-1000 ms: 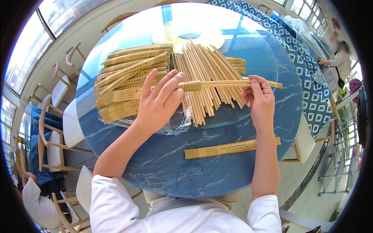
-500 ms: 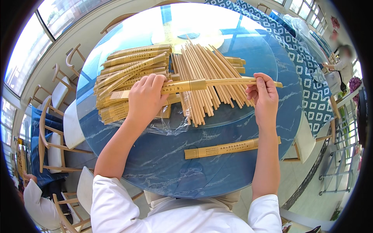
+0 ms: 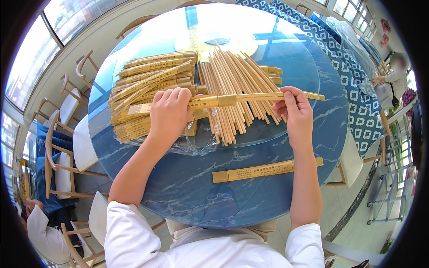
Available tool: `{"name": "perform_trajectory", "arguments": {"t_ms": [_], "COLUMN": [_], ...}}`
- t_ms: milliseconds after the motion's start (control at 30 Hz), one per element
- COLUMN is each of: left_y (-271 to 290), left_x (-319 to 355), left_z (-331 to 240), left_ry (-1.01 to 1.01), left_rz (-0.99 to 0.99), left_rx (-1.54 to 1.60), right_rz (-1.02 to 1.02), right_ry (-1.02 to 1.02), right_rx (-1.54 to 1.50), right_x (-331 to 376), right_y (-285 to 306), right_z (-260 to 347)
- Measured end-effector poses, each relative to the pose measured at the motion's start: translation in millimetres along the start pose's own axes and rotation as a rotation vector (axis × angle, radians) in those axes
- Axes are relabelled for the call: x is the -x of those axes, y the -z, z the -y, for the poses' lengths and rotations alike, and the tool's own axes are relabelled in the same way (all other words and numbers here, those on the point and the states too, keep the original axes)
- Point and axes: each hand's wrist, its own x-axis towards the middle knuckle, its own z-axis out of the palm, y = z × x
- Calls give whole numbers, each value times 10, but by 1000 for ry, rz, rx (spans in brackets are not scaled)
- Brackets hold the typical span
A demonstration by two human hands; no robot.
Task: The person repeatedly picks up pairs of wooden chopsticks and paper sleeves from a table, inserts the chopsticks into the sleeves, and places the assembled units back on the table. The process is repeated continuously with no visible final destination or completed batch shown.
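Observation:
My left hand (image 3: 170,111) is closed around a gold printed paper chopstick sleeve (image 3: 206,102), held level above the piles. A slim pair of wooden chopsticks (image 3: 257,96) sticks out of the sleeve's right end. My right hand (image 3: 296,111) pinches this pair between thumb and fingers, and a gold-coloured end shows beyond it. Behind my left hand lies a heap of similar gold sleeves (image 3: 154,67). Loose wooden chopsticks (image 3: 237,85) are spread between my hands, on the table. Another gold sleeve (image 3: 254,172) lies near the front, partly covered by my right forearm.
The round table (image 3: 187,192) has a blue marbled top and a glass turntable (image 3: 308,67). Crumpled clear plastic (image 3: 196,145) lies under the sleeve heap. Wooden chairs (image 3: 62,156) stand at the left. A patterned cloth (image 3: 357,98) covers a table at the right; other people are farther off.
My right hand has slid a little to the left along the chopsticks, closer to the sleeve. My left hand has shifted very slightly right and still grips the sleeve.

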Motion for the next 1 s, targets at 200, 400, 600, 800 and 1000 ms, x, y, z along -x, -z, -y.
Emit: {"name": "perform_trajectory", "arguments": {"t_ms": [200, 400, 600, 800, 1000], "left_y": [-42, -29, -13, -19, 7], "left_x": [41, 40, 33, 40, 12], "left_z": [-31, -99, -99, -100, -140], "left_ry": [9, 46, 40, 40, 25], "left_rz": [53, 58, 37, 42, 70], "left_rx": [33, 74, 76, 52, 40], "right_rz": [48, -3, 47, 55, 99], "right_ry": [-1, 220, 396, 491, 437], "right_rx": [25, 288, 762, 975, 960], "right_x": [107, 234, 356, 366, 389], "right_y": [-171, -315, -333, -335, -351], "right_z": [-36, -57, -42, -53, -33]}}
